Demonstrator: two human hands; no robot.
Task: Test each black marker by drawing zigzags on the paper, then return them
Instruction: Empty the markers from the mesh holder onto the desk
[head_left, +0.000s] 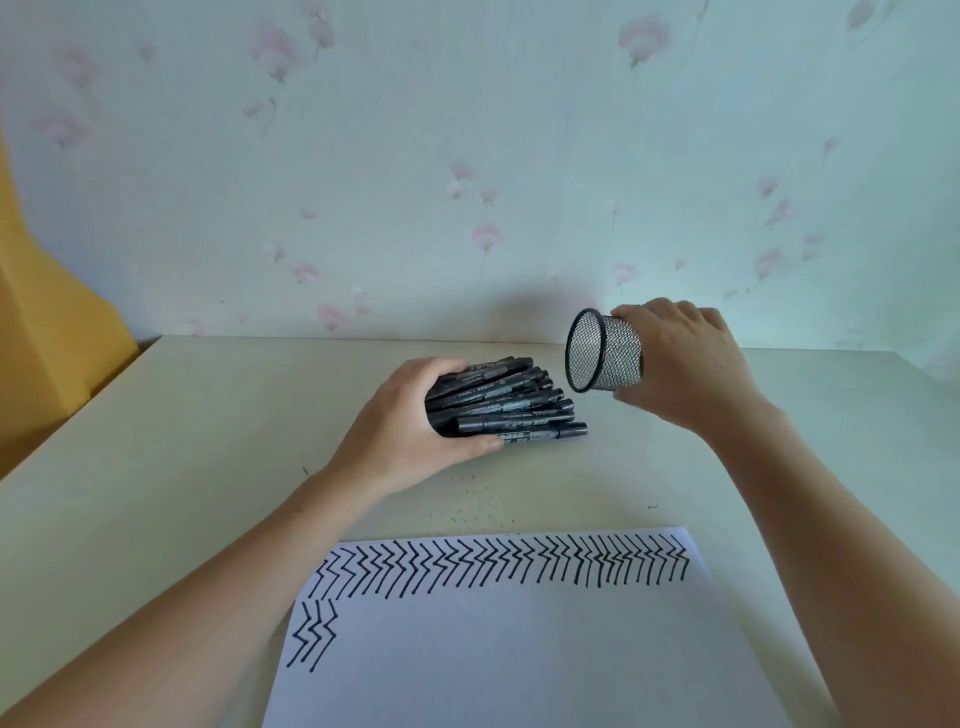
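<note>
The left hand (410, 431) clamps a bundle of black markers (511, 402) at the table's (156, 441) centre; their pale barrel print is too blurred to read. At three o'clock from them, the right hand (685, 364) grips a tipped mesh pen cup (605, 356), mouth facing the markers. At six o'clock lies zigzag-marked paper (519, 649), near the front edge.
</note>
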